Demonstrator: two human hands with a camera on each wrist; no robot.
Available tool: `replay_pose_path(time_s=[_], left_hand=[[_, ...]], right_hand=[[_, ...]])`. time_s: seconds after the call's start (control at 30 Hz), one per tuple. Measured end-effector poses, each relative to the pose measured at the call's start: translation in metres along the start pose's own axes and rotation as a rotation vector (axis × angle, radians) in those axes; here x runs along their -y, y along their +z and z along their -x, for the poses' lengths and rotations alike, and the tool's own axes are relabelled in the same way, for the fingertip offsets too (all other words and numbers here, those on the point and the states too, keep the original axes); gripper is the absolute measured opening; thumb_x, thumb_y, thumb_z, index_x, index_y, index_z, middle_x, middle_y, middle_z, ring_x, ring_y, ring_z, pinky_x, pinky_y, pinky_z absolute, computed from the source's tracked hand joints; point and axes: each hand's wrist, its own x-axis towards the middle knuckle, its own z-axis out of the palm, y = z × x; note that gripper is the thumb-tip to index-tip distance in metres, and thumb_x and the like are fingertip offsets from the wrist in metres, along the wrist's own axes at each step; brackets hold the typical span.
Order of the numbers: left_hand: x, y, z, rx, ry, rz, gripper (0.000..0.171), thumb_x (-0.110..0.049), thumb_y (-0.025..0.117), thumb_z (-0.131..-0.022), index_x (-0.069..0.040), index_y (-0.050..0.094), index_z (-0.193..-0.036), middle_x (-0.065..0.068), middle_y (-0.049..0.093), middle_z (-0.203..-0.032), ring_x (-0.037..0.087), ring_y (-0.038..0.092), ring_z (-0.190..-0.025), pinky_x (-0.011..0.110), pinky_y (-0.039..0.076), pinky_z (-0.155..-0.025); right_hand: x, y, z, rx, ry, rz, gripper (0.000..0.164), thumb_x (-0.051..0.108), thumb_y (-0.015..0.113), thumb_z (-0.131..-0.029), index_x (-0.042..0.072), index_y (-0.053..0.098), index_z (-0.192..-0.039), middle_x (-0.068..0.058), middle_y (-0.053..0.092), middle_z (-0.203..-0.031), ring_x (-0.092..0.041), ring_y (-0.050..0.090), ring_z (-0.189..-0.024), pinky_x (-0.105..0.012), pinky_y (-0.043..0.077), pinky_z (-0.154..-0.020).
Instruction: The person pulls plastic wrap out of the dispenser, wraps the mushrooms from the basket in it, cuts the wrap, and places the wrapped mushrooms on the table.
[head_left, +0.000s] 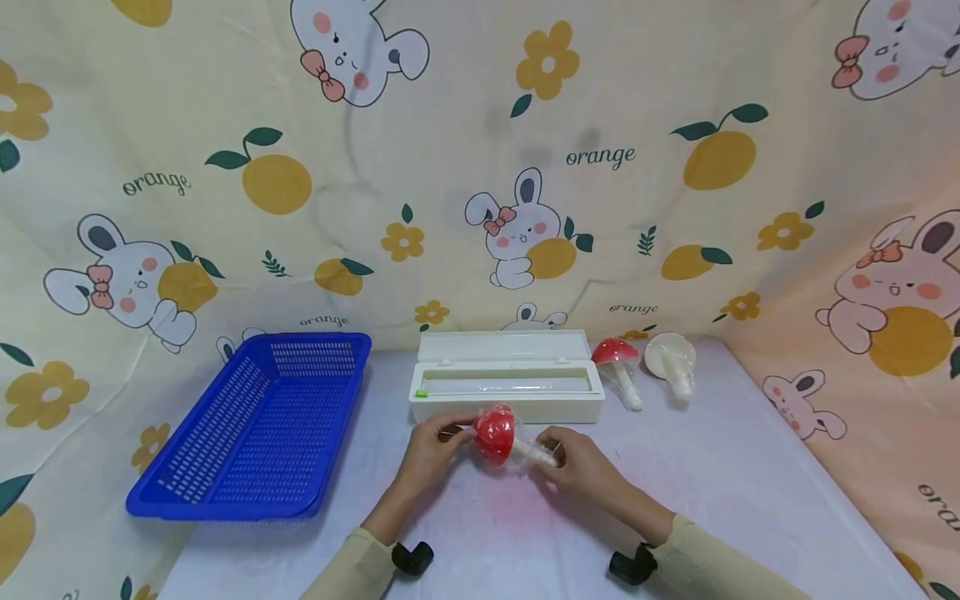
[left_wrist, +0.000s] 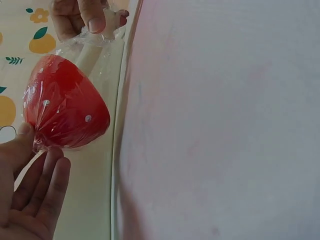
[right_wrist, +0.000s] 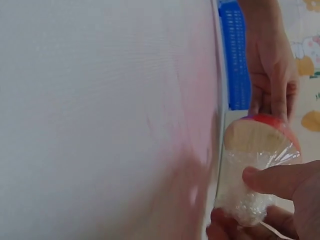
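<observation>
Held between both hands in front of the white box is a toy mushroom (head_left: 495, 435) with a red, white-dotted cap and pale stem, wrapped in clear plastic film. My left hand (head_left: 431, 454) pinches the film at the top of the cap (left_wrist: 67, 102). With thumb and fingers, my right hand (head_left: 581, 462) grips the wrapped stem end; in the right wrist view the film (right_wrist: 250, 195) bunches there. The white box (head_left: 510, 408), a cling film dispenser by its look, stands just behind with its lid raised and clear film visible in its slot.
Two more mushrooms lie right of the dispenser: a red-capped one (head_left: 617, 367) and another showing its pale underside (head_left: 671, 362). At the left stands a blue plastic basket (head_left: 330, 442). A printed cloth (head_left: 450, 125) hangs behind the white-covered table (head_left: 510, 550).
</observation>
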Motion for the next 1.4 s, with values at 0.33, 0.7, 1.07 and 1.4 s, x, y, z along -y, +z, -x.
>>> replay_pose_path(time_s=[0.33, 0.7, 1.07, 1.4], left_hand=[[-0.008, -0.002, -0.001, 0.103, 0.089, -0.173, 0.038, -0.021, 0.077, -0.101, -0.019, 0.073, -0.139, -0.002, 0.073, -0.134, 0.018, 0.07, -0.116, 0.041, 0.06, -0.099], [-0.006, -0.023, -0.004, -0.043, 0.315, -0.59, 0.049, -0.03, 0.079, -0.1, -0.017, 0.068, -0.145, 0.006, 0.064, -0.15, 0.03, 0.056, -0.142, 0.053, 0.045, -0.118], [0.002, -0.041, -0.014, 0.006, 0.235, -0.83, 0.072, -0.057, 0.064, -0.103, -0.016, 0.05, -0.162, 0.017, 0.04, -0.17, 0.042, 0.031, -0.159, 0.064, 0.019, -0.129], [0.0, -0.047, -0.02, 0.061, 0.119, -0.847, 0.079, -0.066, 0.057, -0.103, -0.019, 0.043, -0.166, 0.016, 0.027, -0.176, 0.039, 0.014, -0.165, 0.065, 0.004, -0.13]], right_hand=[[-0.001, -0.013, 0.011, -0.02, 0.031, 0.012, 0.02, 0.022, 0.087, -0.092, 0.014, 0.075, -0.106, 0.007, 0.064, -0.082, -0.012, 0.054, -0.074, -0.025, 0.048, -0.063], [0.001, -0.012, 0.03, -0.018, 0.096, -0.111, 0.017, 0.017, 0.086, -0.092, 0.008, 0.074, -0.1, 0.003, 0.068, -0.081, -0.013, 0.06, -0.072, -0.025, 0.052, -0.059], [0.002, 0.003, 0.049, -0.034, 0.124, -0.18, 0.025, 0.019, 0.088, -0.091, 0.003, 0.071, -0.1, 0.0, 0.067, -0.081, -0.012, 0.06, -0.07, -0.024, 0.052, -0.055], [0.01, 0.015, 0.058, -0.007, 0.128, -0.346, 0.035, 0.005, 0.087, -0.088, -0.005, 0.061, -0.108, -0.004, 0.068, -0.085, -0.013, 0.066, -0.072, -0.024, 0.055, -0.057]])
